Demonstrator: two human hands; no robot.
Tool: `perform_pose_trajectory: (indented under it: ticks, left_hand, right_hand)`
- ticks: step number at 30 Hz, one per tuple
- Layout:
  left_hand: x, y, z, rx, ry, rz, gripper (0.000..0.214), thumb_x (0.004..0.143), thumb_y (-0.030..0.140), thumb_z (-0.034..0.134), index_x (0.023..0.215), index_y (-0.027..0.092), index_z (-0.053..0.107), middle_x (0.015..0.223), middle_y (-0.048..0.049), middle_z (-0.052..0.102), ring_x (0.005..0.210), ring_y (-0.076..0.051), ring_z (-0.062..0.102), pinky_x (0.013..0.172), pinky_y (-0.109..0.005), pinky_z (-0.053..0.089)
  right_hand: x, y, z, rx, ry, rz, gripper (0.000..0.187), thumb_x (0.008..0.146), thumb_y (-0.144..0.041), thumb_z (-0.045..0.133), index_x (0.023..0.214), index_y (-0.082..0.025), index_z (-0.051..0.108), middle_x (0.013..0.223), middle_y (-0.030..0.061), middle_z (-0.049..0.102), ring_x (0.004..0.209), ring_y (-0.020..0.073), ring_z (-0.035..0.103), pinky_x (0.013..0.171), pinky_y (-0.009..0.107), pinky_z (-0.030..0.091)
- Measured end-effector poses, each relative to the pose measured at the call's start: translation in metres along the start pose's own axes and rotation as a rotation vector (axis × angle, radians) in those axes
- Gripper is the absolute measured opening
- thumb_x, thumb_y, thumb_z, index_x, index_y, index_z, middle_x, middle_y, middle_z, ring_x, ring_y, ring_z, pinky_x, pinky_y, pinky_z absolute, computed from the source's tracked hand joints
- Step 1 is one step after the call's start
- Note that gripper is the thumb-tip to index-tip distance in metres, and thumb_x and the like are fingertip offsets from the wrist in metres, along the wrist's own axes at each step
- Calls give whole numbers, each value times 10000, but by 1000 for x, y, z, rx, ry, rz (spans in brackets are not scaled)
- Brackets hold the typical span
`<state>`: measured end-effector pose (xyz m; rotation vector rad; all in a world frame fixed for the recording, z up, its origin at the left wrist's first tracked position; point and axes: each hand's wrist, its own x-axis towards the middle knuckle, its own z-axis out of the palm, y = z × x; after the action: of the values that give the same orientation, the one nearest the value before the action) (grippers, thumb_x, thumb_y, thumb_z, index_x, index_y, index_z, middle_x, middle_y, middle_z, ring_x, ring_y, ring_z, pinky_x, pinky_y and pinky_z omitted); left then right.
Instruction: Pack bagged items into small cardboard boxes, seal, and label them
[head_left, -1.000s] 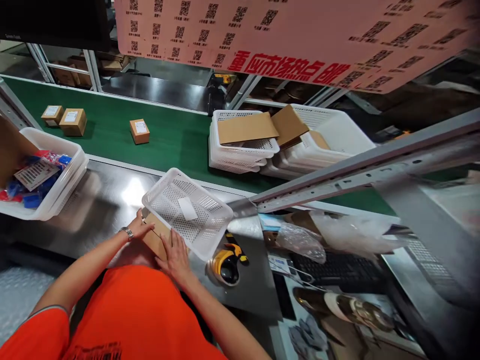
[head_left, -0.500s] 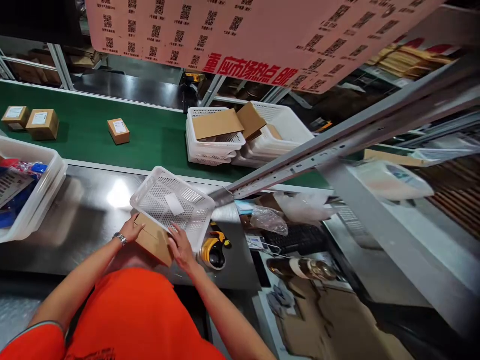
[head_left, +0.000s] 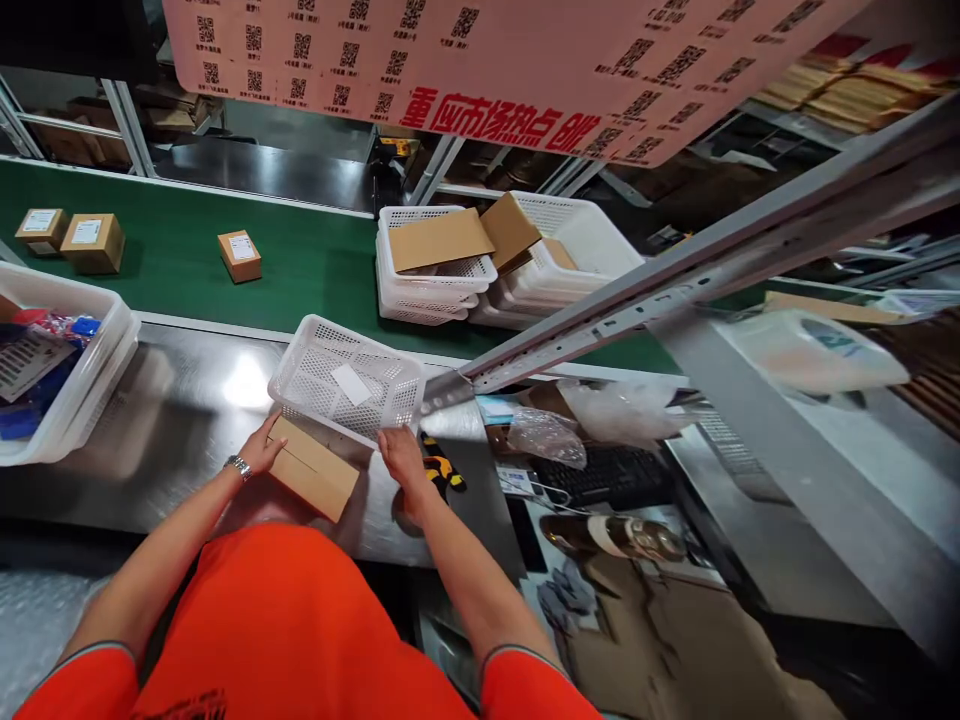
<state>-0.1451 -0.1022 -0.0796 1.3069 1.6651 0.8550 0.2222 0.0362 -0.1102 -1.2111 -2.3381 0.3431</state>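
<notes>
My left hand (head_left: 262, 447), with a metal watch on its wrist, grips the left end of a small closed cardboard box (head_left: 313, 472), thumb on top. The box lies tilted on the steel bench in front of me. Just beyond it is a white perforated plastic basket (head_left: 386, 378) with a white paper slip (head_left: 350, 384) in it. My right hand (head_left: 401, 458) has its fingers curled over the basket's near right rim. Beside that hand lies a yellow and black tape dispenser (head_left: 444, 470), partly hidden by my forearm.
A green conveyor (head_left: 300, 250) carries several labelled boxes and stacked white baskets (head_left: 424, 290) with cardboard. At left stands a white bin (head_left: 97, 400) of packaged goods. A metal post (head_left: 540, 350) slants across the right. Beyond are a keyboard (head_left: 607, 478) and a bottle (head_left: 615, 537).
My right hand has left the box's right end and moved right to the basket's rim. The basket has shifted slightly away from me. My left hand stays on the box.
</notes>
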Motion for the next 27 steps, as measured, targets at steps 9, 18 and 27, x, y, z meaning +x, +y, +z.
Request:
perform_pose_trajectory:
  ticks: [9,18,27]
  left_hand:
    - [-1,-1,2,-96,-17,-19,697,1004,341,659,1642,110,502,1569,-204,697,1411,-341,701,1280,-517,522]
    - [-4,11,4,-13,-15,-103,994,780,377,947,1632,185,473,1457,-153,736,1311,-349,726,1165,-502,596]
    - [1,-2,4,-64,15,-57,755,916,406,763,1593,160,535,1460,-163,762,1333,-330,735,1210,-486,565]
  right_hand:
    - [-55,-122,28,66,-91,-205,940,987,-684,708,1730,-173,440,1735,265,497,1559,470,514,1310,755,385]
    - [-63,-136,39,50,-182,-189,925,852,-597,857,1671,-270,576,1766,219,445,1456,477,545,1175,662,494]
    - [-90,-104,23,179,65,-5,575,1106,-494,566,1610,-219,555,1691,215,505,1531,383,546,1242,623,512]
